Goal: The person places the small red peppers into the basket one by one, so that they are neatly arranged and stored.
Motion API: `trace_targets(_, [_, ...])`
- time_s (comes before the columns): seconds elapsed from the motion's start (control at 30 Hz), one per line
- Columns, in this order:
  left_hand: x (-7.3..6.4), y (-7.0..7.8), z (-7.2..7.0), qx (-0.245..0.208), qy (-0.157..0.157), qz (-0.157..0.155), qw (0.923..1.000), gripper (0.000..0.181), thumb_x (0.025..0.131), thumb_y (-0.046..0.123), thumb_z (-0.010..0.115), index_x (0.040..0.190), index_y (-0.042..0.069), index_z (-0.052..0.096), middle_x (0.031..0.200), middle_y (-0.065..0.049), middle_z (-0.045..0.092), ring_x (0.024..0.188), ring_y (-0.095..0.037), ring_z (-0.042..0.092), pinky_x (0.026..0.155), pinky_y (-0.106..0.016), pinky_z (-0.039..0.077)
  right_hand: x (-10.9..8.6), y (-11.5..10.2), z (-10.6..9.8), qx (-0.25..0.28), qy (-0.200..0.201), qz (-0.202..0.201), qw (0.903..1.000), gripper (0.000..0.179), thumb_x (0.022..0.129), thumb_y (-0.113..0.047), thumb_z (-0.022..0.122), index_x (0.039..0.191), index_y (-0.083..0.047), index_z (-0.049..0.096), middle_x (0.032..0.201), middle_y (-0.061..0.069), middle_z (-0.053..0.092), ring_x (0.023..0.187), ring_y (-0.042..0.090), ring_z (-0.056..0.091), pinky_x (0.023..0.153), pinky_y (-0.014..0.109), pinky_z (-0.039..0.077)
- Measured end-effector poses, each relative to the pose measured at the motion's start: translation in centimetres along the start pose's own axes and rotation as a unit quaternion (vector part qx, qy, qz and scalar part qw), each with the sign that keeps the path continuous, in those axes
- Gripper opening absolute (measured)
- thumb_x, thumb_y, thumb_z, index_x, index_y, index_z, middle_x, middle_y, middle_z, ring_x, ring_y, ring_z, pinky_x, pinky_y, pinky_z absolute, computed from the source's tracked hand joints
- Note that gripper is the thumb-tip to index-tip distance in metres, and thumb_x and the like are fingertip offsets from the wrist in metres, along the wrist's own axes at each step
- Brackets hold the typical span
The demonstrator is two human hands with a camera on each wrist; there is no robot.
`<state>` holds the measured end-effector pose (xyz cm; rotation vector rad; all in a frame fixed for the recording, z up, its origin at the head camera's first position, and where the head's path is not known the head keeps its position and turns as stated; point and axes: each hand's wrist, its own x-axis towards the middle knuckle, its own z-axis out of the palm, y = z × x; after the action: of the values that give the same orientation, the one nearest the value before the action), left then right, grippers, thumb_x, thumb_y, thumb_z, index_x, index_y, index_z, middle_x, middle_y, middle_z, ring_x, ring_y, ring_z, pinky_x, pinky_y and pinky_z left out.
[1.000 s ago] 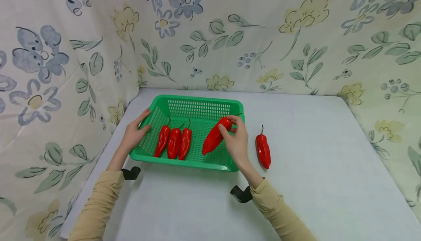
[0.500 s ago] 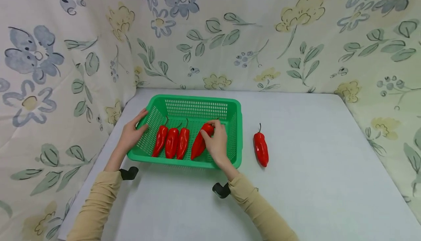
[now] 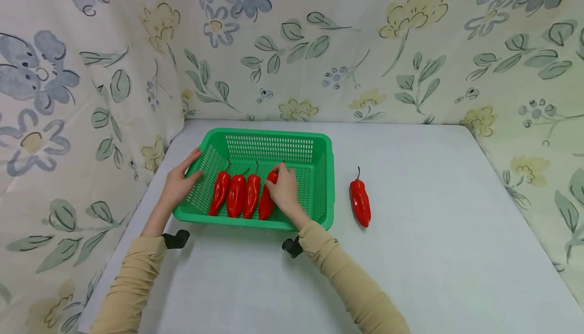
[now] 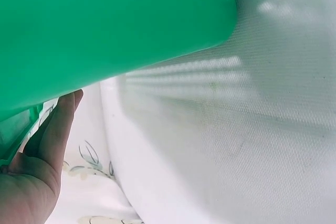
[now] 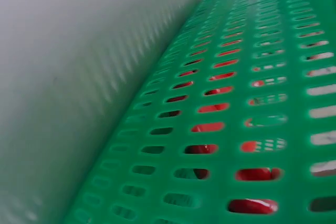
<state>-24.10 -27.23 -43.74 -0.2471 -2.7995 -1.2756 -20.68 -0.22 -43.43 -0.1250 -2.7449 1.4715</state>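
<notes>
A green plastic basket (image 3: 274,133) stands on the white table with several red peppers lying side by side in its left half. My left hand (image 3: 179,184) grips the basket's left rim, thumb on the inner side and fingers outside; the left wrist view shows the hand (image 4: 39,171) at the edge of the green wall. Inside the basket, my right hand (image 3: 285,189) holds a red pepper (image 3: 265,207) by its stem end, just right of the row. The right wrist view has only the slotted basket wall (image 5: 223,173), red showing through; the hand is hidden there.
Another red pepper (image 3: 360,205) lies on the white table (image 3: 433,222) right of the basket, stem pointing away. A flowered cloth (image 3: 292,45) hangs along the table's back and left sides.
My right hand has carried the pepper leftward and down from the basket's right side to beside the row. The left hand has stayed on the rim. The whole view has shifted slightly.
</notes>
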Motion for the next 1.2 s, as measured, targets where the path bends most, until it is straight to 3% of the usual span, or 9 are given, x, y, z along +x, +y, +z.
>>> trace_targets(0.43, [-0.02,0.3,0.1,0.0,-0.001,0.013,0.9999,0.053,0.096,0.011,0.051,0.147,0.008,0.036,0.156,-0.006,0.027,0.142,-0.039,0.025,0.11,-0.061,0.025,-0.17,0.05,0.04,-0.019,-0.036,-0.008,0.9991,0.032,0.089,-0.006,0.062,0.12,-0.001,0.053,0.115,0.022,0.053,0.097,0.035,0.058,0.076,0.041,0.054])
trace_targets(0.63, [-0.14,0.22,0.13,-0.004,0.003,0.009,1.0,0.053,0.096,0.011,0.051,0.147,0.01,0.037,0.156,-0.004,0.028,0.142,-0.038,0.025,0.11,-0.061,0.026,0.07,-0.04,0.24,-0.085,-0.101,0.0,0.9913,0.048,0.088,-0.003,0.059,0.135,-0.003,0.047,0.129,0.019,0.055,0.113,0.033,0.056,0.09,0.041,0.052])
trace_targets(0.8, [-0.16,0.15,0.06,-0.002,0.005,0.01,0.9999,0.053,0.096,0.012,0.052,0.147,0.011,0.037,0.156,-0.004,0.028,0.142,-0.038,0.026,0.109,-0.061,0.027,0.2,-0.02,0.62,-0.138,-0.163,-0.004,0.9769,0.063,0.088,0.003,0.053,0.147,-0.007,0.034,0.148,0.015,0.04,0.134,0.03,0.042,0.103,0.039,0.045])
trace_targets(0.87, [-0.13,0.13,0.05,-0.002,0.005,0.01,0.9999,0.053,0.096,0.012,0.052,0.147,0.012,0.037,0.156,-0.004,0.028,0.142,-0.038,0.026,0.109,-0.061,0.027,0.19,0.02,0.73,-0.152,-0.184,-0.001,0.9712,0.065,0.089,0.003,0.051,0.149,-0.008,0.03,0.152,0.015,0.034,0.138,0.03,0.037,0.102,0.037,0.045])
trace_targets(0.97, [-0.17,0.08,-0.06,-0.002,0.005,0.01,0.9999,0.053,0.096,0.012,0.052,0.147,0.012,0.037,0.156,-0.004,0.028,0.142,-0.038,0.026,0.11,-0.061,0.026,0.2,0.04,0.9,-0.158,-0.202,0.003,0.9666,0.065,0.09,0.003,0.05,0.15,-0.009,0.028,0.154,0.017,0.029,0.139,0.031,0.036,0.086,0.031,0.05])
trace_targets(1.1, [-0.14,-0.04,-0.07,-0.005,0.002,0.01,0.9999,0.053,0.096,0.012,0.051,0.147,0.012,0.036,0.157,-0.003,0.027,0.143,-0.037,0.024,0.11,-0.06,0.025,0.31,0.18,0.9,-0.133,-0.192,0.005,0.9723,0.066,0.09,0.003,0.052,0.15,-0.01,0.028,0.154,0.018,0.028,0.126,0.034,0.05,0.06,0.023,0.044])
trace_targets(1.2, [-0.11,-0.16,0.08,-0.007,0.0,0.011,0.9999,0.053,0.096,0.012,0.051,0.148,0.011,0.035,0.157,-0.004,0.026,0.143,-0.037,0.024,0.111,-0.06,0.025,0.14,0.46,0.59,-0.102,-0.176,0.005,0.9792,0.065,0.091,0.001,0.054,0.15,-0.008,0.028,0.153,0.019,0.029,0.13,0.035,0.046,0.071,0.027,0.052])
